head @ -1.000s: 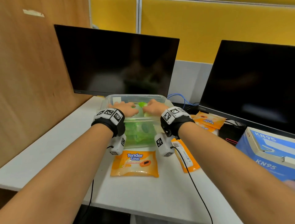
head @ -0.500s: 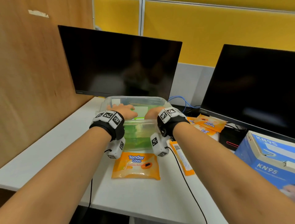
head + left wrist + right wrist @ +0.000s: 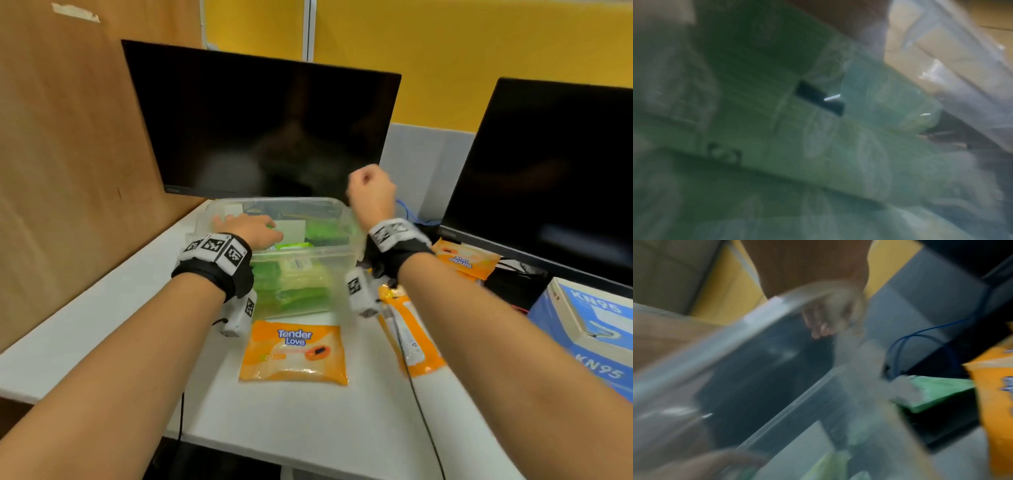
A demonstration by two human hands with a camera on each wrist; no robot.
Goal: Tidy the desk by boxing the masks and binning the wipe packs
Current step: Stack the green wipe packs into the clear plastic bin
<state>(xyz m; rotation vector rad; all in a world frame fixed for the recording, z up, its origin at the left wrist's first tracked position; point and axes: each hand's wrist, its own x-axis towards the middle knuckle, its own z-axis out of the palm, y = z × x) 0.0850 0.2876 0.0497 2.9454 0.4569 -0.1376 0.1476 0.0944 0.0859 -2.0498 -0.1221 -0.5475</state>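
A clear plastic bin (image 3: 308, 256) stands before the left monitor, with green wipe packs (image 3: 291, 294) inside. My left hand (image 3: 253, 231) lies flat on the bin's top at its left side. My right hand (image 3: 368, 186) is raised above the bin's right rear corner, fingers curled. In the blurred right wrist view its fingers (image 3: 822, 321) grip the edge of the clear lid (image 3: 725, 345), which is tilted up. An orange wipe pack (image 3: 294, 353) lies in front of the bin, another orange pack (image 3: 414, 339) to its right under my right forearm. A blue KN95 mask box (image 3: 589, 335) sits at the right edge.
More orange packs (image 3: 467, 260) lie by the right monitor (image 3: 548, 164). The left monitor (image 3: 260, 130) stands close behind the bin. A wooden partition (image 3: 68, 171) walls the left side. A blue cable (image 3: 404, 209) loops behind the bin. Wrist camera cords trail over the desk's front edge.
My right hand has risen from the bin's top and lifted the lid's right edge. My left hand stays flat on the bin. The head view has tilted down a little.
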